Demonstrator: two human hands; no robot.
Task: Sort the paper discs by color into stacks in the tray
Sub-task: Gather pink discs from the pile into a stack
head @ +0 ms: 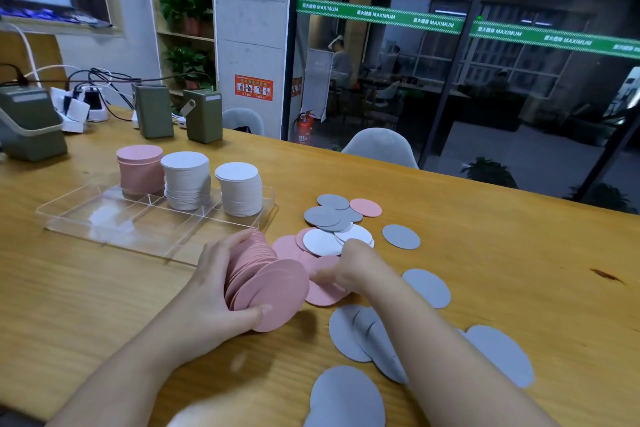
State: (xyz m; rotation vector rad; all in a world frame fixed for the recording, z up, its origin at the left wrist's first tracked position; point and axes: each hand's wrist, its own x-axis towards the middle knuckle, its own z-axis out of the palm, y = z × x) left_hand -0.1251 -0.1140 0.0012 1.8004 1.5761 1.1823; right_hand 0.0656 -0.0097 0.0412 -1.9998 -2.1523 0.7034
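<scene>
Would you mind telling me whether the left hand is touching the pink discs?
Touching. The head view shows the left hand wrapped around the pink discs, thumb pressed against the front disc.

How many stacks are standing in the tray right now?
3, all along the far row of the tray: a pink stack at the left, a white stack in the middle, another white stack at the right. None looks hidden.

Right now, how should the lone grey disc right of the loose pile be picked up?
The grey disc lies flat on the table, apart from the others. Probably best to press its top, slide it off the near edge, then pinch the rim from that side.
</scene>
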